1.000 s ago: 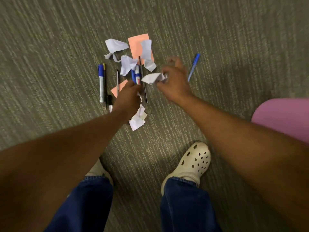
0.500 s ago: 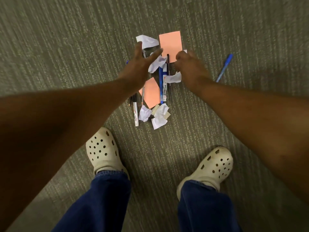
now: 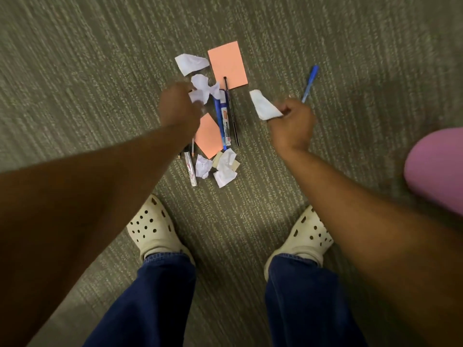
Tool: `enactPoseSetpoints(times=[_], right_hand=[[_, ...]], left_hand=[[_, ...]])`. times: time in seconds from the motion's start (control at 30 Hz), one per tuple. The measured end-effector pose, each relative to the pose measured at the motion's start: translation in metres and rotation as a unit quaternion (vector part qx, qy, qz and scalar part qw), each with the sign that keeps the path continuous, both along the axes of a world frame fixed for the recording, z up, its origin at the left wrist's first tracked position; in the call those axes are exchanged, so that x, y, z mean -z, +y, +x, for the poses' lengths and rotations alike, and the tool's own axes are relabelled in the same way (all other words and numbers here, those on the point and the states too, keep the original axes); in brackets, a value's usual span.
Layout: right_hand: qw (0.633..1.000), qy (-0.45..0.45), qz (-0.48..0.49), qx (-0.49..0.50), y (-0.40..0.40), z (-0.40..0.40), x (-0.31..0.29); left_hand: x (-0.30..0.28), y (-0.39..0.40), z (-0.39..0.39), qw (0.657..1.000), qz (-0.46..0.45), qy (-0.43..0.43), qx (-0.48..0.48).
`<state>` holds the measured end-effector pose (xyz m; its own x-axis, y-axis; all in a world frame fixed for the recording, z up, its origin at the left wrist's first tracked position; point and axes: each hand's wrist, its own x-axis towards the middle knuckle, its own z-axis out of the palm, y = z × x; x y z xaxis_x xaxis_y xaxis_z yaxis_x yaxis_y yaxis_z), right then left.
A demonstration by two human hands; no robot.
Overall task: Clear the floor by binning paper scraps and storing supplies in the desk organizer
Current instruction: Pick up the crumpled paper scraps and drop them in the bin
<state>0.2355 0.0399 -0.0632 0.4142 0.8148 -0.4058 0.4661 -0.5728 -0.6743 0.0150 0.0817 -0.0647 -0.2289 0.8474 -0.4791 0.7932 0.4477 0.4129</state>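
A crumpled white paper scrap (image 3: 203, 90) is gripped in the left hand (image 3: 178, 106) above the carpeted floor (image 3: 100, 71), while the right hand (image 3: 292, 121) pinches a second white scrap (image 3: 263, 105) between curled fingers, the two hands held well apart over a scatter of litter. Below them lies a large orange note (image 3: 227, 65) with another white scrap (image 3: 191, 63) just beside it on the left. A whiteboard marker (image 3: 224, 118) and a thin black pen (image 3: 231, 113) lie side by side, the pen's far end on the large note; a smaller orange note (image 3: 208, 135) sits next to the marker. Nearer the feet, more crumpled scraps (image 3: 220, 167) cluster beside a clear-barrelled marker (image 3: 190, 169). A blue pen (image 3: 310, 82) lies apart, partly behind the right hand. Cream clogs (image 3: 152, 229) and blue jeans (image 3: 160, 296) frame the bottom edge; a pink rounded object (image 3: 438, 166) intrudes at right.
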Motion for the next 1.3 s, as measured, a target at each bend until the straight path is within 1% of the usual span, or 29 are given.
enactPoseSetpoints(times=[0.03,0.07,0.1,0.13,0.2,0.27,0.33,0.37,0.43,0.53,0.67,0.77,0.9,0.93,0.97,1.03,1.1,1.13,1.17,1.2,1.3], right_hand=[[0.998,0.021,-0.011,0.053,-0.01,0.004,-0.01],[0.995,0.041,-0.017,0.093,-0.021,0.008,-0.022],[0.991,0.06,-0.019,0.122,-0.032,0.012,-0.038],[0.985,0.08,-0.023,0.151,-0.043,0.018,-0.053],[0.968,0.125,-0.042,0.213,-0.065,0.031,-0.082],[0.938,0.173,-0.067,0.294,-0.083,0.051,-0.115],[0.906,0.201,-0.079,0.364,-0.096,0.072,-0.148],[0.891,0.213,-0.077,0.395,-0.101,0.084,-0.164],[0.858,0.248,-0.053,0.446,-0.107,0.109,-0.196],[0.823,0.289,-0.001,0.488,-0.115,0.15,-0.239],[0.779,0.298,0.072,0.547,-0.128,0.214,-0.279],[0.74,0.301,0.117,0.591,-0.14,0.259,-0.296],[0.684,0.303,0.158,0.645,-0.151,0.314,-0.3],[0.679,0.303,0.157,0.649,-0.153,0.327,-0.298],[0.682,0.302,0.147,0.649,-0.154,0.338,-0.295],[0.699,0.291,0.111,0.644,-0.157,0.358,-0.289],[0.703,0.282,0.094,0.646,-0.161,0.369,-0.282],[0.703,0.275,0.091,0.649,-0.165,0.372,-0.279],[0.709,0.264,0.091,0.648,-0.169,0.372,-0.278],[0.722,0.247,0.091,0.639,-0.174,0.368,-0.276],[0.801,0.166,0.079,0.57,-0.186,0.343,-0.269]], left_hand=[[-0.008,-0.007,0.006,0.997,-0.017,-0.041,-0.065],[-0.019,-0.015,0.015,0.984,-0.03,-0.114,-0.136],[-0.032,-0.026,0.025,0.959,-0.04,-0.2,-0.197],[-0.046,-0.036,0.037,0.932,-0.049,-0.275,-0.233],[-0.073,-0.057,0.062,0.894,-0.081,-0.364,-0.248],[-0.101,-0.069,0.094,0.863,-0.123,-0.421,-0.25],[-0.128,-0.072,0.13,0.83,-0.162,-0.464,-0.263],[-0.142,-0.072,0.149,0.818,-0.183,-0.478,-0.264],[-0.168,-0.069,0.188,0.803,-0.222,-0.49,-0.257],[-0.208,-0.061,0.254,0.783,-0.267,-0.497,-0.264],[-0.254,-0.064,0.344,0.762,-0.33,-0.509,-0.227],[-0.276,-0.075,0.408,0.759,-0.36,-0.504,-0.202],[-0.296,-0.092,0.483,0.77,-0.377,-0.484,-0.174],[-0.299,-0.095,0.499,0.767,-0.387,-0.484,-0.167],[-0.301,-0.097,0.512,0.763,-0.403,-0.481,-0.155],[-0.304,-0.098,0.527,0.753,-0.436,-0.476,-0.125],[-0.304,-0.098,0.53,0.748,-0.452,-0.476,-0.092],[-0.304,-0.099,0.528,0.757,-0.446,-0.47,-0.079],[-0.302,-0.099,0.525,0.774,-0.427,-0.462,-0.07],[-0.298,-0.1,0.517,0.794,-0.402,-0.453,-0.061],[-0.277,-0.103,0.478,0.849,-0.31,-0.424,-0.059]])
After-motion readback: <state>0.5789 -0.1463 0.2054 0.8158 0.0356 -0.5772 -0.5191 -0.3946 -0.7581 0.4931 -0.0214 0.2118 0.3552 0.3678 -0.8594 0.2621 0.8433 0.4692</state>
